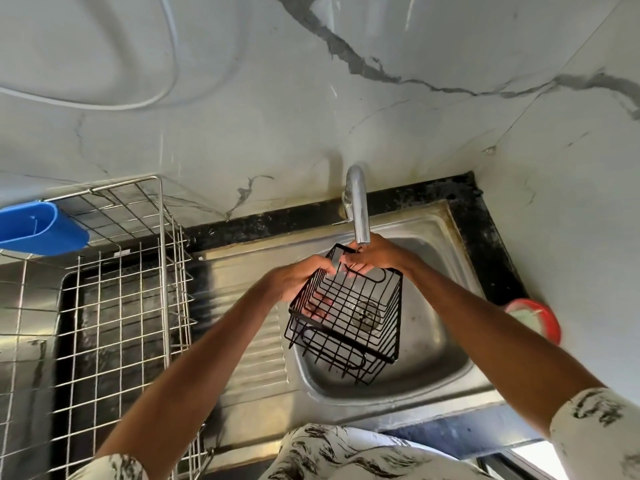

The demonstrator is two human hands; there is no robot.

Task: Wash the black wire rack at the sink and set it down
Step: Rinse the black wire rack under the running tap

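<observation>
While left hand [298, 280] and right hand [375, 256] grip the black wire rack [346, 318] under the tap [358, 209] (rinsing step), turning it seems next.

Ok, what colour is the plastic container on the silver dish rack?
The container is blue, seen best in the head view.

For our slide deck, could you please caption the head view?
Left hand and right hand hold the black wire rack under the faucet, over the steel sink.
</observation>
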